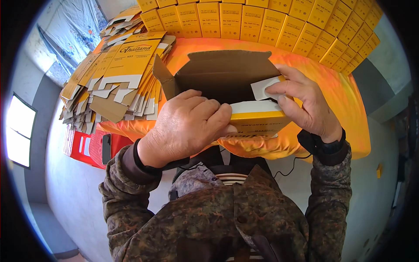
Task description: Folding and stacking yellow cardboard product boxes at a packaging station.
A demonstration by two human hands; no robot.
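Yellow and white box (255, 117) with plain brown inside. Orange cloth (345, 100) under it. Yellow boxes (262, 19) with black print in rows behind. Yellow, white and brown flat cartons (113, 74) piled left. Green-brown camouflage jacket (227, 218). Red crate (87, 146) below.

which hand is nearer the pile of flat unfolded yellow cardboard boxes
Left. The left hand grips the near edge of the open yellow cardboard box, just right of the pile of flat yellow box blanks. The right hand holds the box's far side.
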